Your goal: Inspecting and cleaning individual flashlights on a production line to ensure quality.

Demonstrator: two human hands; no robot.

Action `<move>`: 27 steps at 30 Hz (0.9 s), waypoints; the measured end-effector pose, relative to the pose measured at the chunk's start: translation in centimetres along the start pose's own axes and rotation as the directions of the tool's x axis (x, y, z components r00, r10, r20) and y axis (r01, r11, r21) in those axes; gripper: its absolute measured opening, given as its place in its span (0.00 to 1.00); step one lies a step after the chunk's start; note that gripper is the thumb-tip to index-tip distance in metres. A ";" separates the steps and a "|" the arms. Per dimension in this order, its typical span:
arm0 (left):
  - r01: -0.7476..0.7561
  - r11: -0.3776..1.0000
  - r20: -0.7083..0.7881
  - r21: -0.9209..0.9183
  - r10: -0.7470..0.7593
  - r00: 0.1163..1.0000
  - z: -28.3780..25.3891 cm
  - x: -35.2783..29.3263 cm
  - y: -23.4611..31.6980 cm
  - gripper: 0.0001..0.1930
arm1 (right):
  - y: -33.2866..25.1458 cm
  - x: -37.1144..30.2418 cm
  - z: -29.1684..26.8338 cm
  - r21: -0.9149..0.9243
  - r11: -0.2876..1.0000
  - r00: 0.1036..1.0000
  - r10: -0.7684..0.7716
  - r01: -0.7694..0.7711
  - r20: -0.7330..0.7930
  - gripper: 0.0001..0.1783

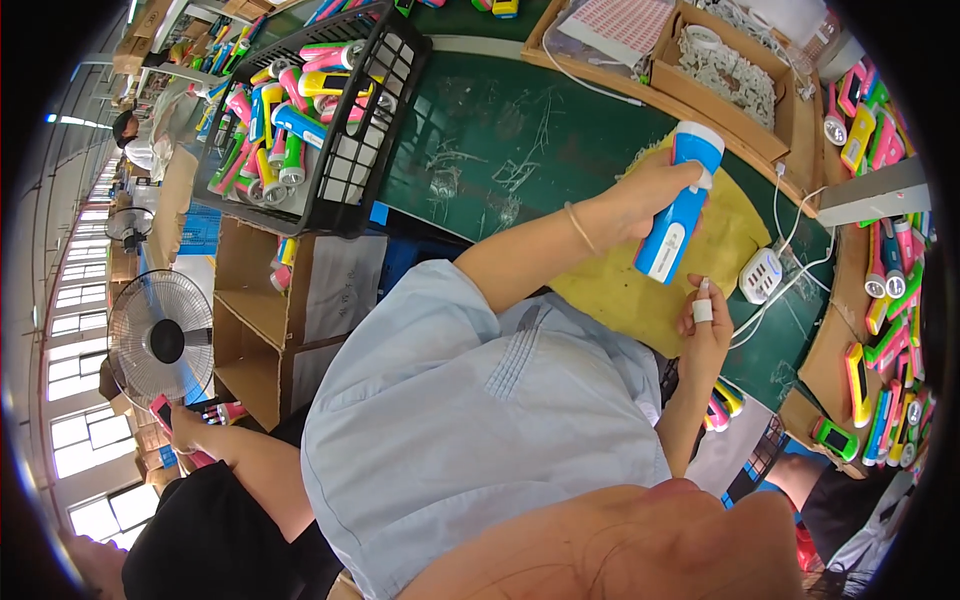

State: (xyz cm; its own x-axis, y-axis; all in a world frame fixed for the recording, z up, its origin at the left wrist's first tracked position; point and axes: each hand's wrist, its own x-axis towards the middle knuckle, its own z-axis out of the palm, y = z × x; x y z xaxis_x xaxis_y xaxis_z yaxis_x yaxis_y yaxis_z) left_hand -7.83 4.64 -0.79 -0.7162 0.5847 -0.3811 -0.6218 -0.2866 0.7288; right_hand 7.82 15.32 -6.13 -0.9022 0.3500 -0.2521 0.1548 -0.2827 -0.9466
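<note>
My left hand (655, 190) is closed around a blue and white flashlight (684, 205), its thumb lying across the body near the wide white head. The flashlight is tilted above a yellow cloth (590, 285) on the green tabletop. Just below its lower end is my right hand (703, 318), apart from it. The fingers of that hand are curled together, and a white wrap circles one of them. Whether something small is pinched there I cannot make out.
A black basket (345, 190) of colourful flashlights stands at the left. A white power strip (761, 276) with cables lies right of the cloth. Far back is a cardboard box (722, 80) of small pale parts. More flashlights (885, 340) pile up at right; a co-worker's arm (245, 460) is at left.
</note>
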 end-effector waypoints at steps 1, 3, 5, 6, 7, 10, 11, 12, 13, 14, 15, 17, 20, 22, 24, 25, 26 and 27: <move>-0.093 0.986 -0.001 0.139 0.094 0.996 -0.4 0.7 -0.4 0.14 | -0.5 0.2 0.0 0.044 0.999 1.000 0.013 -0.014 0.012 0.14; -0.274 0.855 0.025 0.442 0.293 0.956 -1.7 2.1 -0.2 0.15 | -0.6 0.6 -0.2 0.011 0.996 0.996 -0.093 0.093 -0.012 0.16; -0.305 0.635 0.172 0.710 0.263 0.949 -2.5 2.3 1.0 0.35 | -1.3 1.0 -0.6 0.065 0.993 0.995 -0.101 0.101 -0.003 0.17; -0.307 0.452 0.097 0.837 0.430 0.898 -1.9 2.0 0.6 0.37 | -1.7 1.1 -1.0 0.067 0.989 0.991 -0.131 0.130 0.009 0.16; -0.264 0.247 0.072 0.932 0.589 0.805 -1.2 2.2 0.3 0.40 | -2.1 1.2 -1.2 0.088 0.987 0.990 -0.135 0.138 -0.045 0.15; -0.218 0.314 -0.029 0.924 0.628 0.778 -0.2 1.6 0.8 0.38 | -1.5 1.8 -1.2 0.094 0.985 0.986 -0.135 0.144 -0.093 0.13; -0.241 0.381 -0.077 0.892 0.655 0.752 0.1 1.2 1.0 0.30 | -1.4 1.9 -1.2 0.077 0.985 0.983 -0.147 0.156 -0.112 0.12; -0.238 0.386 -0.082 0.891 0.654 0.752 -0.3 1.5 0.8 0.30 | -1.1 2.1 -1.5 0.062 0.983 0.983 -0.170 0.174 -0.069 0.10; -0.280 0.511 -0.087 0.813 0.581 0.809 -1.0 2.0 0.5 0.30 | -1.0 2.2 -1.4 0.060 0.983 0.983 -0.169 0.173 -0.067 0.10; -0.303 0.626 -0.079 0.718 0.506 0.859 -1.9 2.6 0.1 0.30 | -1.0 2.2 -1.1 -0.054 0.979 0.977 -0.202 0.198 -0.076 0.09; -0.311 0.730 -0.056 0.609 0.430 0.901 -2.8 3.3 -0.3 0.30 | -1.1 2.3 -0.9 -0.167 0.961 0.968 -0.237 0.222 -0.080 0.08; -0.272 0.893 0.044 0.359 0.275 0.961 -3.6 4.5 -0.7 0.31 | -1.8 2.4 0.1 -0.205 0.947 0.959 -0.268 0.246 -0.088 0.07; 0.061 0.995 0.300 -0.085 -0.033 0.953 -3.2 2.1 -0.1 0.19 | -3.1 3.0 1.1 -0.376 0.853 0.918 -0.397 0.363 -0.015 0.06; 0.047 0.998 0.336 -0.032 -0.034 0.941 -3.1 0.8 -0.7 0.19 | -4.8 2.9 2.8 -0.609 0.600 0.832 -0.519 0.518 0.196 0.06; -0.078 0.995 0.171 0.058 0.067 0.983 -2.2 -0.6 -1.0 0.19 | -5.9 2.9 3.8 -0.699 0.371 0.726 -0.615 0.611 0.307 0.08; -0.171 0.961 0.150 0.217 0.140 0.979 -1.9 -0.8 -1.6 0.27 | -6.2 3.0 4.0 -0.735 0.112 0.602 -0.663 0.668 0.446 0.10; -0.168 0.961 0.152 0.222 0.136 0.979 -2.0 -1.0 -1.9 0.27 | -6.3 3.3 4.1 -0.704 0.070 0.581 -0.626 0.706 0.520 0.12; -0.209 0.965 0.140 0.156 0.188 0.972 -2.1 -1.2 -2.1 0.22 | -7.1 3.6 3.2 -0.603 0.276 0.650 -0.483 0.749 0.586 0.12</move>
State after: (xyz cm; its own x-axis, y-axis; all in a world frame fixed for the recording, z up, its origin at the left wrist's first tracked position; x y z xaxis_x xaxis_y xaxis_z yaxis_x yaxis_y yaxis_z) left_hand -6.36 2.93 -3.05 -0.7685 0.6210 -0.1538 -0.4014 -0.2808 0.8718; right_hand 2.16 15.75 0.31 -0.8974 -0.1591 0.4115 -0.3898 0.7228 -0.5707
